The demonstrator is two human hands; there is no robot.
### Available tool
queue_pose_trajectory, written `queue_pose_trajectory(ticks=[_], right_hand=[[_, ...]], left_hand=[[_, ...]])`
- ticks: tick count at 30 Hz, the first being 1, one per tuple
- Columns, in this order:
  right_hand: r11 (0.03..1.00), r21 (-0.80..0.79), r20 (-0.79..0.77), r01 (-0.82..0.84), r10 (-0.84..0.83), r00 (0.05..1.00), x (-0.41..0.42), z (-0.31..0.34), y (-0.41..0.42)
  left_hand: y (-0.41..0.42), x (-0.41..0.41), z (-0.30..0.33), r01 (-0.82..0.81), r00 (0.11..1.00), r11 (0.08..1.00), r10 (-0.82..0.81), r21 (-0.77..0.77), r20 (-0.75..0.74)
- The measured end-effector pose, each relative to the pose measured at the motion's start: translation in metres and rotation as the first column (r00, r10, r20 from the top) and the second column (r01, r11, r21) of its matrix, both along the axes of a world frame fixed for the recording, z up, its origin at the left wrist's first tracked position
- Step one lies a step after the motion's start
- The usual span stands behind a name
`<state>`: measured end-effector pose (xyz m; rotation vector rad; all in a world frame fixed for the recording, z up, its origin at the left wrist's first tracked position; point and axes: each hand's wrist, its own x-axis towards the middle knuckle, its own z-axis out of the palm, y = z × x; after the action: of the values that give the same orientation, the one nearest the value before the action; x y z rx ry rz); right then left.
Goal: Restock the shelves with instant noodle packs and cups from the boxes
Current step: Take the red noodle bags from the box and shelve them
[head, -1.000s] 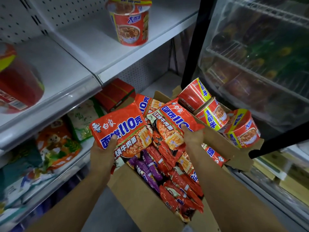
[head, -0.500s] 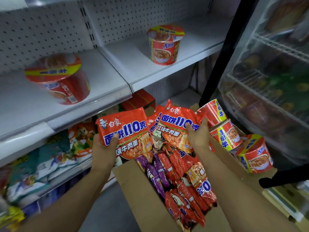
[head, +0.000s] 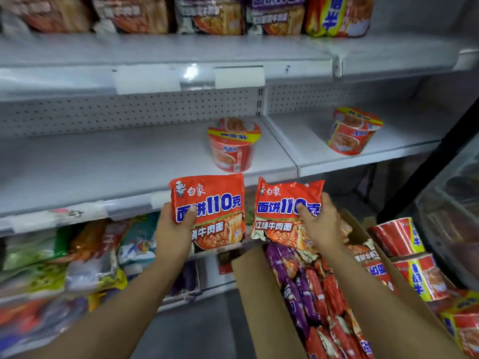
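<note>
Lifted both noodle packs clear of box [head: 259,294]; left hand [head: 173,229] grips one pack [head: 210,203], right hand [head: 320,226] pinches other pack [head: 282,203]. Risk: knocking cup [head: 233,145] off shelf [head: 116,161].

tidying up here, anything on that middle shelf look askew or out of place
Yes. The right noodle cup on the middle shelf leans over instead of standing flat, while the left noodle cup sits upright. Nothing looks spilled or torn.
</note>
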<state>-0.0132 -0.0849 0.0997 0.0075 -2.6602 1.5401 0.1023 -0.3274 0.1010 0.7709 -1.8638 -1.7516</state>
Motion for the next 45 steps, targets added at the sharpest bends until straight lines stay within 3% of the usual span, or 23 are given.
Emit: queue_pose_trajectory(ticks=[15, 21, 27, 37, 45], right_hand=[[0.940, -0.055, -0.150, -0.337, 0.326, 0.933, 0.118, 0.062, -0.246], [0.862, -0.084, -0.197, -0.499, 0.477, 0.857, 0.162, 0.086, -0.339], [0.752, -0.103, -0.229, -0.651, 0.619, 0.751, 0.204, 0.122, -0.433], [0.602, -0.118, -0.365, -0.790, 0.713, 0.598, 0.236, 0.182, -0.561], [0.520, -0.227, -0.434, -0.824, 0.703, 0.563, 0.221, 0.237, -0.651]], left_hand=[[-0.202, 0.190, 0.058, -0.303, 0.949, 0.951, 0.296, -0.062, -0.105], [-0.280, 0.268, 0.078, -0.451, 0.888, 0.891, 0.442, -0.054, -0.128], [-0.337, 0.333, 0.107, -0.616, 0.770, 0.787, 0.598, -0.018, -0.223], [-0.411, 0.387, 0.151, -0.757, 0.633, 0.652, 0.714, -0.046, -0.301], [-0.482, 0.380, 0.206, -0.801, 0.539, 0.598, 0.735, 0.019, -0.412]])
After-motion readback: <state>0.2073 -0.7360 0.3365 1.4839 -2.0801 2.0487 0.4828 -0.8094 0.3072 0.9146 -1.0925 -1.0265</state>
